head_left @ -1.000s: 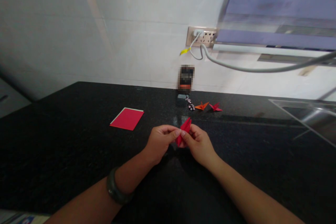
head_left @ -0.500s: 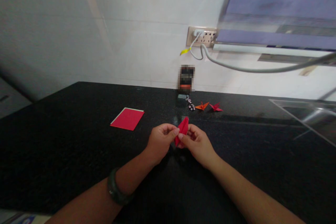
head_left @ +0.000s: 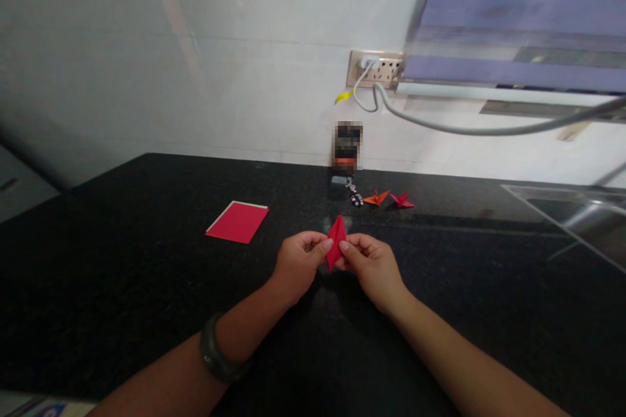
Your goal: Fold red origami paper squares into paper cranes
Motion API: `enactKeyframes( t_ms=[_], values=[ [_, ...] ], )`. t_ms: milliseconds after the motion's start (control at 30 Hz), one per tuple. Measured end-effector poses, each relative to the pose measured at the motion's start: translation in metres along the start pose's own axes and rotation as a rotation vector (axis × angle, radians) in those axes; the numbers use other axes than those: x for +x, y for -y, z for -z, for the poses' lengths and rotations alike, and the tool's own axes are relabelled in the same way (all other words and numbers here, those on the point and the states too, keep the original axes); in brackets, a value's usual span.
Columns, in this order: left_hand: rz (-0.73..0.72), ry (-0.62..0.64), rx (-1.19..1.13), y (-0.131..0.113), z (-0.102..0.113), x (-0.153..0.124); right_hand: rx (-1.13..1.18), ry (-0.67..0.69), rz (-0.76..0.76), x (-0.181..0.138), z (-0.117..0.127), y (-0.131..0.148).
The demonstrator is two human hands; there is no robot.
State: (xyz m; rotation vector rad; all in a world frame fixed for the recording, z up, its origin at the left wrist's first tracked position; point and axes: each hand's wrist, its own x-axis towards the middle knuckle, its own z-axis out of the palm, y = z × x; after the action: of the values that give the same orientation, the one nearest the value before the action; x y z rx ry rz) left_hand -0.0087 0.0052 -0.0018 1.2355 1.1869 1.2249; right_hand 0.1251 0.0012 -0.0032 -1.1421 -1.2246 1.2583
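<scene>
The folded red paper (head_left: 336, 241), splayed into two points a second ago, now stands closed as one narrow upright point just above the desk (head_left: 147, 287). The left hand (head_left: 298, 260) and right hand (head_left: 372, 267) pinch its lower half from either side, fingertips almost meeting. By appearance, the flaps are brought together and the crease is being set.
</scene>
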Motion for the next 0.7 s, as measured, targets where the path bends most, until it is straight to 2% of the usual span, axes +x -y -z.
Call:
enactKeyframes(
  t_ms=[167, 300, 700],
  values=[
    [-0.065, 0.009, 0.101, 0.0054, 0.0028, 0.0013, -0.252, -0.003, 0.134, -0.0025, 0.0002, -0.0010],
    [-0.121, 0.006, 0.125, 0.0032, 0.0036, -0.0002, -0.365, -0.008, 0.166, -0.0036, 0.0016, -0.0023],
    [-0.057, 0.108, 0.019, 0.0020, 0.0007, -0.0003, -0.260, 0.070, 0.171, -0.0021, 0.0021, -0.0029]
  ],
)
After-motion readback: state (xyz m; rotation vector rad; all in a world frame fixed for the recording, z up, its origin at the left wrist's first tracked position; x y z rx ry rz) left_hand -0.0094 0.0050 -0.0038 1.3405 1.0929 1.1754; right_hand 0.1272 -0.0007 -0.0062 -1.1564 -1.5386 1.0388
